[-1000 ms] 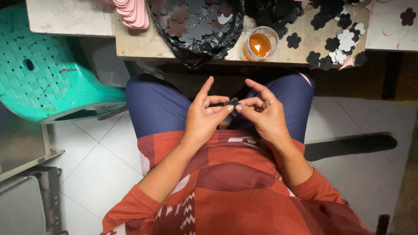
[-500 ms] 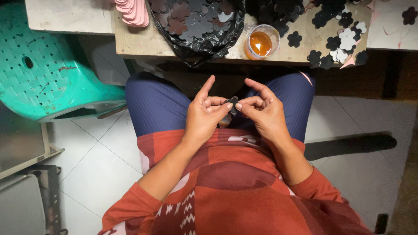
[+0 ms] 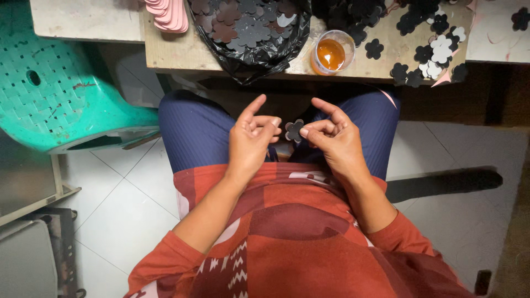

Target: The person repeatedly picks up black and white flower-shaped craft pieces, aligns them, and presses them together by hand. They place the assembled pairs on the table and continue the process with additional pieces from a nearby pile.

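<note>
The person sat with both hands raised over the lap, and between them was a small dark flower-shaped cutout [image 3: 294, 130]. The right hand [image 3: 331, 138] pinched its edge between thumb and forefinger, the other fingers curled loosely. The left hand [image 3: 251, 138] was just beside it, its fingertips drawn together near the piece, index finger sticking up (whether they actually touched the cutout I could not tell). Ahead, on the wooden table [image 3: 165, 52], a black plastic bag [image 3: 248, 33] lay open, full of similar cutouts, beside a clear cup of orange liquid [image 3: 331, 52]. A green plastic stool [image 3: 61, 94] stood to the left.
</note>
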